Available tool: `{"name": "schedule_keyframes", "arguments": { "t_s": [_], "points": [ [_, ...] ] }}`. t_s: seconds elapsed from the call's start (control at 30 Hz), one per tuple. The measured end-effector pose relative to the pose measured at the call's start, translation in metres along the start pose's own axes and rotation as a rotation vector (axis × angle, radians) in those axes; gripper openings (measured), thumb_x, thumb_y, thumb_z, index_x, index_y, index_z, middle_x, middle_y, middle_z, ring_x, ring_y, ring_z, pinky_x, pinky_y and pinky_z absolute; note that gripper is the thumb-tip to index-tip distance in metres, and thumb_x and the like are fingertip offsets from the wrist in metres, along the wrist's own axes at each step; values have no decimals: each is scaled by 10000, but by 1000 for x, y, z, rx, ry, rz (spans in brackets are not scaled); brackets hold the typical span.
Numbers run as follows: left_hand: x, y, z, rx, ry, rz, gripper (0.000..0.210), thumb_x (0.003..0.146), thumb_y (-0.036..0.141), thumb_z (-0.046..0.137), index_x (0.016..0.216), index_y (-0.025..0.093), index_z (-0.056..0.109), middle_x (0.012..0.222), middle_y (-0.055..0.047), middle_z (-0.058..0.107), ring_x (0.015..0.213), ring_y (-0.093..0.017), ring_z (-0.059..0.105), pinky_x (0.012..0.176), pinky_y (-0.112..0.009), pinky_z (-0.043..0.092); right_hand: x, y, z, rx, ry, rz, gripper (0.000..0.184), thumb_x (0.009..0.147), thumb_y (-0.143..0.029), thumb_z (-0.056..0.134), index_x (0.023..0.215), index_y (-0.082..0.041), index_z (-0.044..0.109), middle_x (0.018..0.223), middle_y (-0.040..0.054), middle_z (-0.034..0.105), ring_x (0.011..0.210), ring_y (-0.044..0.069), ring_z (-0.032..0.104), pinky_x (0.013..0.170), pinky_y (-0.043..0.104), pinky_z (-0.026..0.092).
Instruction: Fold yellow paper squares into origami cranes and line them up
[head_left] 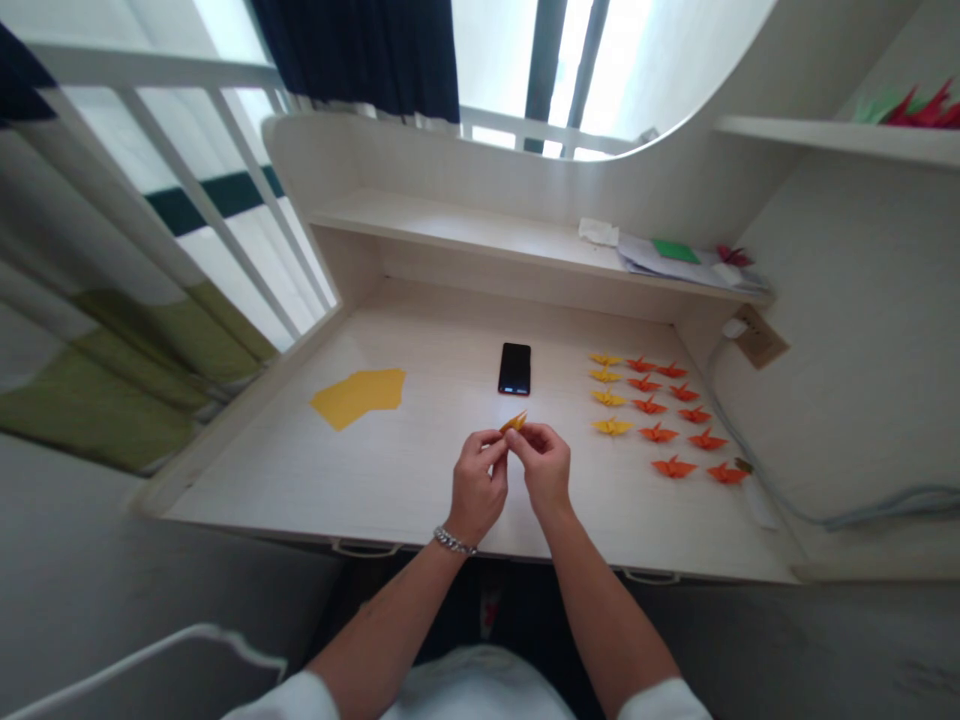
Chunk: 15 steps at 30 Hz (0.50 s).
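Between my fingertips, above the middle of the desk, is a small folded piece of yellow paper (514, 423). My left hand (478, 480) pinches it from the left, a silver chain bracelet on that wrist. My right hand (543, 466) grips it from the right with thumb and fingers. My fingers partly hide its lower side. Flat yellow paper sheets (360, 396) lie overlapped on the left. Yellow paper cranes (611, 427) stand in a column at the right, beside two columns of orange paper cranes (658, 433).
A black phone (515, 369) lies just beyond my hands on the white desk (442, 330). Papers (645, 256) with a green sheet (675, 250) rest on the back shelf. A grey cable (780, 490) runs along the right wall, and a railing (195, 190) borders the left.
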<state>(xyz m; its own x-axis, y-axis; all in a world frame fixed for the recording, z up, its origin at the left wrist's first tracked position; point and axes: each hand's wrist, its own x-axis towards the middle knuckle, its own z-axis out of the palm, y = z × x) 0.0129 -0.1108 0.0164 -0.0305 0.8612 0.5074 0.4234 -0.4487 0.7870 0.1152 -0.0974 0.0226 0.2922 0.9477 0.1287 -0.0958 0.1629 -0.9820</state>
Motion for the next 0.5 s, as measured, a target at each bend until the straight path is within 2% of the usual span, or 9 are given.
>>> {"name": "schedule_keyframes", "arguments": {
  "t_s": [0.1,0.17,0.3,0.5],
  "points": [
    [0,7,-3,-22,-47,5,256,869,194,516,1053,237,689,1030,-84,620,987,-208,595,891,-361,495,5,4,-2,106,11,68,283,709,-387,709,858,-153,654,777,42,695,715,182,655,699,342,557],
    [3,10,-7,-54,-60,-15,229,856,224,552,1040,233,688,1011,-76,635,930,-197,612,839,-337,515,8,5,-4,154,6,94,285,715,-397,702,855,-154,645,765,33,684,700,173,650,694,343,562],
    [12,13,-16,-74,27,-95,180,802,296,644,950,201,683,893,-53,661,749,-164,616,704,-295,528,10,2,-10,182,-56,89,252,713,-378,716,811,-158,642,753,20,667,686,155,635,684,327,559],
    [18,15,-18,-86,-37,-86,142,824,298,614,879,205,706,917,-61,700,832,-185,640,748,-302,524,5,-2,-9,101,-83,44,225,722,-366,707,806,-164,655,749,17,664,655,142,608,594,274,531]
  ]
}}
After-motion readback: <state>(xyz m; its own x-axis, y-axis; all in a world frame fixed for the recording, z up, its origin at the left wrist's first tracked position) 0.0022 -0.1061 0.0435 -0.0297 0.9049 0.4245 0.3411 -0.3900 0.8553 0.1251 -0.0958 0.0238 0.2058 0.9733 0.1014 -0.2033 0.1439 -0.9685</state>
